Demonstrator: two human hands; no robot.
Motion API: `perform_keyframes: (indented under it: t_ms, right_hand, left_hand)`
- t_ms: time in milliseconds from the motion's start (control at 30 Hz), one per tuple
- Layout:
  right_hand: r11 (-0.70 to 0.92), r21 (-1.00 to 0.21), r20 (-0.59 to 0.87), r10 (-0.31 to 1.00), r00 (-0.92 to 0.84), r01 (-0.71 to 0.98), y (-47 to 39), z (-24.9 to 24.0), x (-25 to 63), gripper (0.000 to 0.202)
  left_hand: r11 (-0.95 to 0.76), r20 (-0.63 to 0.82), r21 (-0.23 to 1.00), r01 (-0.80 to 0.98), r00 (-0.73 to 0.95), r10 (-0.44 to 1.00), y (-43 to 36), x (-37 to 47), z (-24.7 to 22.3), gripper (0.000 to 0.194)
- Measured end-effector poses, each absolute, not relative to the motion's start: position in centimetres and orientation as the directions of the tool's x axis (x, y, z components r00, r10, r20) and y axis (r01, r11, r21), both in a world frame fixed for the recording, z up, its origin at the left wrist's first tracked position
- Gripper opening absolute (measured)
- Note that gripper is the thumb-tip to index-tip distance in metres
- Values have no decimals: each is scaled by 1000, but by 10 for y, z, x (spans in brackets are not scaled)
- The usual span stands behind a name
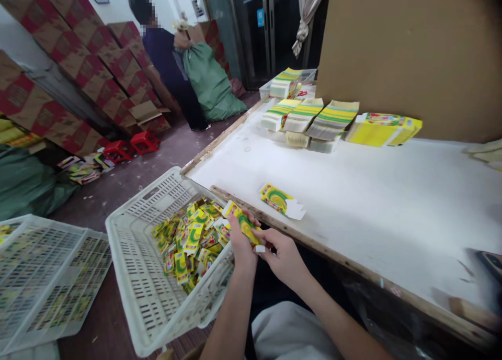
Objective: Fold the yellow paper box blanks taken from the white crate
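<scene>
Between my hands is a small yellow and green carton (243, 225), held at the table's near edge beside the basket. My left hand (242, 242) wraps around its body. At its lower end, the fingers of my right hand (280, 250) pinch near a white end flap. Another yellow carton (276, 199), flattened and with white flaps spread, lies on the white table (333, 192) just beyond my hands. Left of me stands a white plastic basket (129, 255) with many small yellow cartons (192, 238) heaped inside.
Stacks of flat yellow cartons (333, 118) stand along the table's far side, before a brown board (408, 62). A second basket (50, 281) is at far left. Behind, a person (168, 62) stands by a green sack (212, 82), near red stools (145, 142) and stacked boxes (90, 62).
</scene>
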State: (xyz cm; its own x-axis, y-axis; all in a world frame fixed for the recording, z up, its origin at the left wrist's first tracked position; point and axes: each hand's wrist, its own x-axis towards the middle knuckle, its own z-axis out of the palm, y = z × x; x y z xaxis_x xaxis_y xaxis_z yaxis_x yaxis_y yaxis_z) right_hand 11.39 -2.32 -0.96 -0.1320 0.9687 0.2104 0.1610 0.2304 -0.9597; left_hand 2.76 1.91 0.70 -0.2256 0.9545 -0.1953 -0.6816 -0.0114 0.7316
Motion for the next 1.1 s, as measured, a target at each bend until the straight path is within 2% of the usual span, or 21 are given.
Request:
perform_keyframes:
  t_ms: [67,167,233,333,467,567,767,933,1100]
  right_hand:
    - [185,-975,179,982,-59,121,-21,-14,117,33]
    - [109,-993,109,994,8,-38,-19,-15,120,30]
    - [86,-986,88,996,-8,-143,-19,-13,120,27]
    - [74,-967,91,994,-61,-243,-20,-8,117,29]
    - [70,-975,79,996,-35,-213,-17,-9,119,20]
    - [48,-979,44,999,25,-196,-13,-12,125,10]
    - [5,-964,-22,995,99,-267,-12,-12,130,18]
    - [9,-960,-27,992,124,-281,-12,-14,133,20]
    - [8,-959,-28,992,124,-282,-12,-17,133,19]
  left_hand:
    - [-1,-202,721,-693,-212,956,19,30,7,54]
    - [26,-165,728,-685,-138,977,16,35,5,61]
    - [61,-175,766,-640,-116,978,12,38,2,53]
    - [52,-190,853,-519,-217,957,6,43,-6,41]
    - [-10,-118,919,-395,-298,947,4,43,-9,30]
    - [-37,-84,907,-420,-266,960,3,42,-8,24]
    - [-43,-68,867,-497,-204,977,2,39,-6,19]
    - [10,-92,814,-580,-113,989,1,33,-5,29]
    - [24,-83,835,-550,-83,993,1,33,-6,22]
